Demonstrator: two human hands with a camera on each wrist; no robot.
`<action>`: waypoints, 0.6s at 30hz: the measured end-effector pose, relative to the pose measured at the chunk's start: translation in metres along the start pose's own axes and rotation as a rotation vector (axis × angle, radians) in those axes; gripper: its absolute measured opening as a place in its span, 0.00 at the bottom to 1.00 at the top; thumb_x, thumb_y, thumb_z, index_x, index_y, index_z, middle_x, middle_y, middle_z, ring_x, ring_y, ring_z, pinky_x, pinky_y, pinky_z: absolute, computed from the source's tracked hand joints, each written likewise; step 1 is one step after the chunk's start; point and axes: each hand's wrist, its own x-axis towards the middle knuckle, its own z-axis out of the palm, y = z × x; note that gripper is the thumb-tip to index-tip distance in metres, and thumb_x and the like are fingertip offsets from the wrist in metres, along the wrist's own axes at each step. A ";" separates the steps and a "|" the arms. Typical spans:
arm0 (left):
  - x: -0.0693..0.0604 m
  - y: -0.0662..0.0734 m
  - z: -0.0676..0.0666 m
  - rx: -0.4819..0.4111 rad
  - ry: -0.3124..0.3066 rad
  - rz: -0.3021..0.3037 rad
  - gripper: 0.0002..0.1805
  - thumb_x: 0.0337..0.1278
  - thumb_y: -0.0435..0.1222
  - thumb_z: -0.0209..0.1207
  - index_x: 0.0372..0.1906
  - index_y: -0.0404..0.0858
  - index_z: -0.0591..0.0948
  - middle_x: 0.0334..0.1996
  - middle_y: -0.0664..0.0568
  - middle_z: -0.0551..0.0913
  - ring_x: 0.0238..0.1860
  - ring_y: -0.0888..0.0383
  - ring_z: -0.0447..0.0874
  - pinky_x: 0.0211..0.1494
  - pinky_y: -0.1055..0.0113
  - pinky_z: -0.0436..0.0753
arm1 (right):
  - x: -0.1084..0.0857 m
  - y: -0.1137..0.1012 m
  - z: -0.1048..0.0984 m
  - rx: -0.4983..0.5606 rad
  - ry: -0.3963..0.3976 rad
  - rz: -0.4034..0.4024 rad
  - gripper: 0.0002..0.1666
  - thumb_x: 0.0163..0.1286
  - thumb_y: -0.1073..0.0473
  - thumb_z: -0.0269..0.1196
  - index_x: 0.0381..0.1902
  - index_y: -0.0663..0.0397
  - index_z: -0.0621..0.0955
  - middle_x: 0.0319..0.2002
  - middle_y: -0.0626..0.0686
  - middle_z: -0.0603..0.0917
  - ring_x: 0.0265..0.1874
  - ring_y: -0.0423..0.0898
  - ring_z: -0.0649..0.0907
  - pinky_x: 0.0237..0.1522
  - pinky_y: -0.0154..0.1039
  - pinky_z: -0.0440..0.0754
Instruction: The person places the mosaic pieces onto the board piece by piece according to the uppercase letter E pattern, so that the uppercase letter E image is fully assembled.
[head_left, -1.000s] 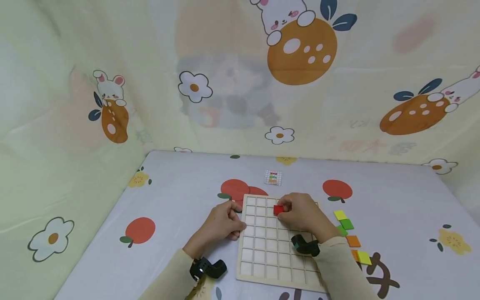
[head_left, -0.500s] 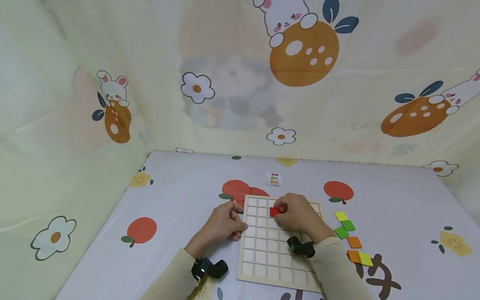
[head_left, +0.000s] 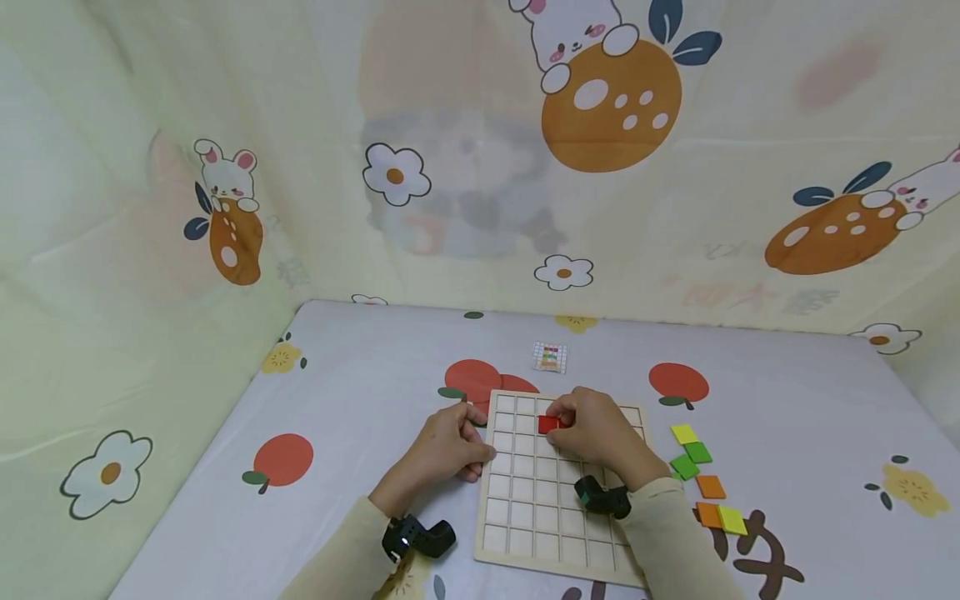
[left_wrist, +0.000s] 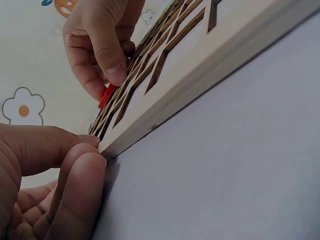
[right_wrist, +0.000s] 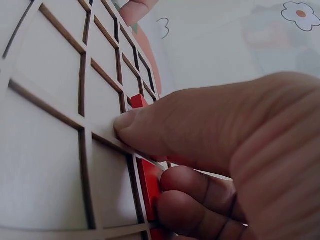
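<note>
Head view, left hand gripping edge of board, tablecloth stretching leftward

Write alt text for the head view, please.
A person's right hand pinches a red tile at a wooden grid board while the left hand holds the board's left edge. Loose yellow, green and orange tiles lie to the board's right, and a small printed card lies beyond it.

Grid board: one. Pattern card, board's 12 o'clock: one. Yellow tiles, green tiles, orange tiles, 3 o'clock: two each (red tiles: full count hidden).
</note>
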 end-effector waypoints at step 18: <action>-0.001 0.000 0.000 0.009 0.006 -0.002 0.20 0.58 0.27 0.71 0.53 0.34 0.76 0.25 0.49 0.83 0.17 0.61 0.81 0.22 0.69 0.86 | -0.001 -0.001 0.003 -0.003 0.001 0.000 0.11 0.60 0.62 0.74 0.42 0.54 0.89 0.30 0.50 0.75 0.34 0.48 0.75 0.32 0.39 0.74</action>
